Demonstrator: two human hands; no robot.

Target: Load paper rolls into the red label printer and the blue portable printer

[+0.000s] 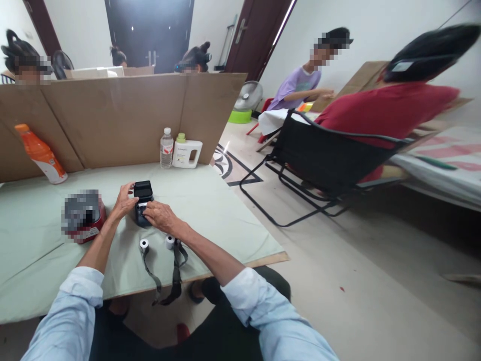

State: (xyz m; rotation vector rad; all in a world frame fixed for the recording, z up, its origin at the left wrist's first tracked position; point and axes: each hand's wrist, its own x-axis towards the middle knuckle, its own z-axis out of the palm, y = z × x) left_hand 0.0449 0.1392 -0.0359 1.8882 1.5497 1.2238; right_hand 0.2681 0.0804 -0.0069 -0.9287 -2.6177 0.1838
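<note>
A small black portable printer stands on the cloth-covered table with its lid raised. My left hand grips its left side near the hinge, thumb and fingers bent around the edge. Over the open compartment, the bent fingers of my right hand press together at a small pale part; whether they pinch it is hidden. Closer to me lie two small white paper rolls, the left roll and the right roll, each with a dark strip trailing over the table's front edge.
A red and dark box sits left of my left arm. Along the cardboard partition stand an orange bottle, a water bottle and a white jug. Other people sit beyond the partition and at the right, near a black folding chair.
</note>
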